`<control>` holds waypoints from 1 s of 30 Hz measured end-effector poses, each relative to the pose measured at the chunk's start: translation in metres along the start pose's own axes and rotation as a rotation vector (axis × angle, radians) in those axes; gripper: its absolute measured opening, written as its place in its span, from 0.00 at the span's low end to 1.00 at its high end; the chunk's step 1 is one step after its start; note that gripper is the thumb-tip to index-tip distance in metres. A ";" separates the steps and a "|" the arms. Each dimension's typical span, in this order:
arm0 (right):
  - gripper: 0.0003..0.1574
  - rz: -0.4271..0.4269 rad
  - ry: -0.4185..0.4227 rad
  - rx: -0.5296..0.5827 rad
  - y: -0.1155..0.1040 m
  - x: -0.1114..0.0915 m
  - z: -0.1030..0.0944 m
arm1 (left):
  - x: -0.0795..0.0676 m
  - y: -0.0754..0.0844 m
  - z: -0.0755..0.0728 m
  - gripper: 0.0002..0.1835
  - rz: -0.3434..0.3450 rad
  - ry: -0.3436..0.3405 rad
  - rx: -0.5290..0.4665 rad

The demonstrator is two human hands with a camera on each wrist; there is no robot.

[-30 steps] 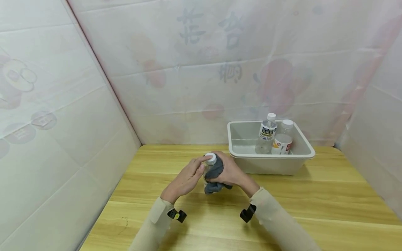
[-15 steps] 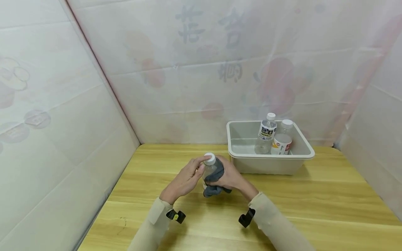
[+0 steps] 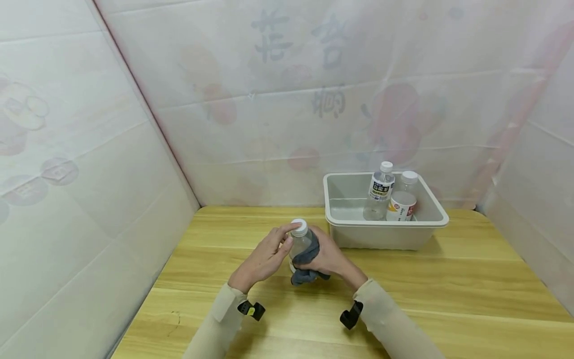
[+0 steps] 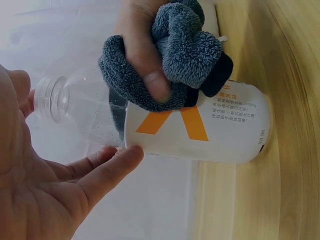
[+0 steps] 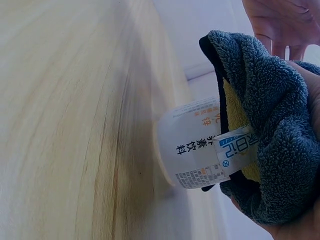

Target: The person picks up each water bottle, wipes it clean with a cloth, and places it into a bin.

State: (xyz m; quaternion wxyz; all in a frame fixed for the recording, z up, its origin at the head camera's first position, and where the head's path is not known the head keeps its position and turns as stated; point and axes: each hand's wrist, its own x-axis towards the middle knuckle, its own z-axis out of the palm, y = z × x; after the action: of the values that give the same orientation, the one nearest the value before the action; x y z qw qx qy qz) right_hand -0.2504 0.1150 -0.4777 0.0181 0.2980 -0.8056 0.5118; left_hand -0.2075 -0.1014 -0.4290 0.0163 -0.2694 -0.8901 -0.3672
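A clear drink bottle (image 3: 296, 246) with a white cap stands between my hands over the table, its white label (image 4: 220, 135) marked in orange. My right hand (image 3: 331, 255) grips the bottle's side through a dark grey towel (image 4: 190, 60), which wraps part of the body. In the right wrist view the towel (image 5: 275, 135) shows a yellow underside against the label. My left hand (image 3: 264, 254) lays its index finger across the cap (image 3: 299, 227), the thumb close by the neck. Its other fingers (image 4: 112, 172) are fairly straight beside the bottle.
A pale grey plastic bin (image 3: 376, 237) stands at the back right, just beyond my right hand. Inside are two capped bottles, one with a dark-and-white label (image 3: 381, 188) and one with an orange-and-white label (image 3: 400, 209). White sheeting (image 3: 269, 139) rises behind the wooden table (image 3: 215, 229).
My right hand and the towel have slid slightly down the bottle, so more of the clear shoulder shows. My left hand stays at the cap. The bin and its bottles have not moved.
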 end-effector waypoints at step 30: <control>0.57 0.070 -0.068 -0.046 0.029 -0.014 0.015 | 0.000 -0.001 0.003 0.25 0.019 0.018 -0.014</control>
State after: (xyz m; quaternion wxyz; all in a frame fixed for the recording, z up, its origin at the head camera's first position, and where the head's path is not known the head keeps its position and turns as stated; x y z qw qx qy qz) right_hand -0.2490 0.1178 -0.5131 -0.0203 0.2863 -0.8271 0.4832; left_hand -0.2071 -0.1002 -0.4318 0.0261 -0.2746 -0.8847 -0.3758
